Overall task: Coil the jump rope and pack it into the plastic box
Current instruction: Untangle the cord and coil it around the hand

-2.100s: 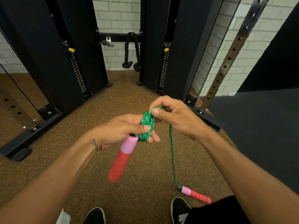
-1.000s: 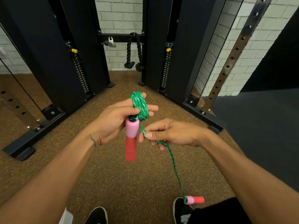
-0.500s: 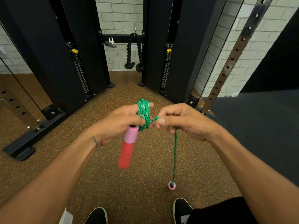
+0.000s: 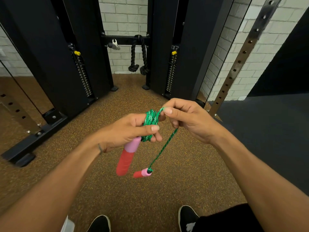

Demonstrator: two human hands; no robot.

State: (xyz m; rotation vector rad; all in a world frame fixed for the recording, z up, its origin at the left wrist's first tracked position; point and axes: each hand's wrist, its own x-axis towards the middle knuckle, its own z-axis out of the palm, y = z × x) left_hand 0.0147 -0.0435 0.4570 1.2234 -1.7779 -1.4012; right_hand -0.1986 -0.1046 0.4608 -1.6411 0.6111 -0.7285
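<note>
A green jump rope is wound in a coil (image 4: 150,120) around the fingers of my left hand (image 4: 128,129), which also grips the top of one pink and red handle (image 4: 127,157) pointing down. My right hand (image 4: 185,118) pinches the free strand (image 4: 164,144) just right of the coil, at its top. From there the strand hangs down to the second pink and red handle (image 4: 142,173), which dangles in the air above the floor. A pale plastic edge (image 4: 67,225) shows at the bottom left; I cannot tell whether it is the box.
I stand on a brown speckled rubber floor (image 4: 150,195), my black shoes (image 4: 188,216) at the bottom. Black cable machine columns (image 4: 70,52) and their base rails (image 4: 33,138) stand ahead, with a black rope attachment (image 4: 138,54) hanging between. A dark mat (image 4: 267,131) lies to the right.
My right hand has carried the strand up over the coil, adding a wrap. The free end has got shorter, and the dangling handle has lifted and swung left, nearer the held handle.
</note>
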